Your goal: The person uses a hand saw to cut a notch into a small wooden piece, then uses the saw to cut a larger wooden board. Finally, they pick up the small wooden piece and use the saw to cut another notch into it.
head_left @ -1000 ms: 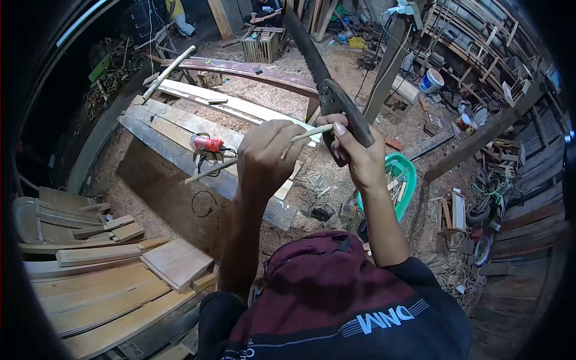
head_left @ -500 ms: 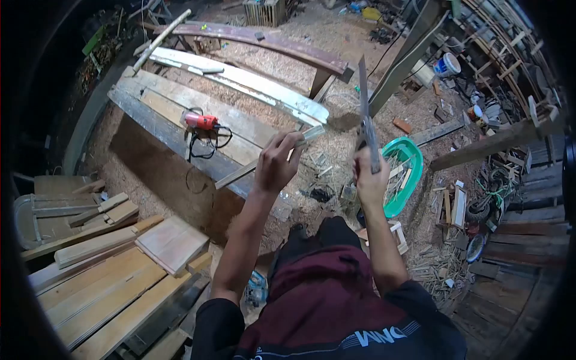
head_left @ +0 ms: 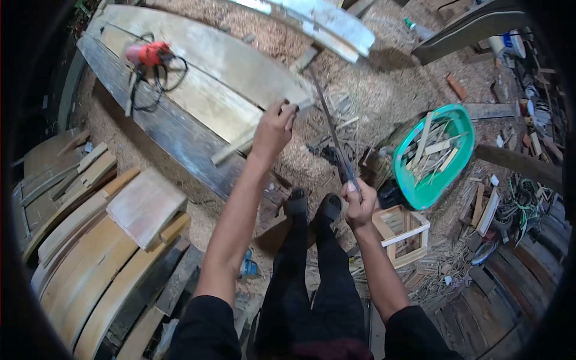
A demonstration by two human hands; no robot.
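Note:
My left hand is closed on a thin wooden strip, which slants across the end of a long plank bench. My right hand is wrapped round the handle of a long-bladed hand saw. The blade points up and to the left, its tip a little right of my left hand and apart from it. A red power tool with a black cord lies on the planks at the upper left.
A green tub of wood scraps stands at the right, with a small wooden frame below it. Stacked boards fill the lower left. A white board lies at the top. Shavings cover the ground.
The view has tilted down and now shows both feet. The saw blade has swung from nearly upright to a leftward slant, nearer my left hand. The strip now sits lower over the bench end.

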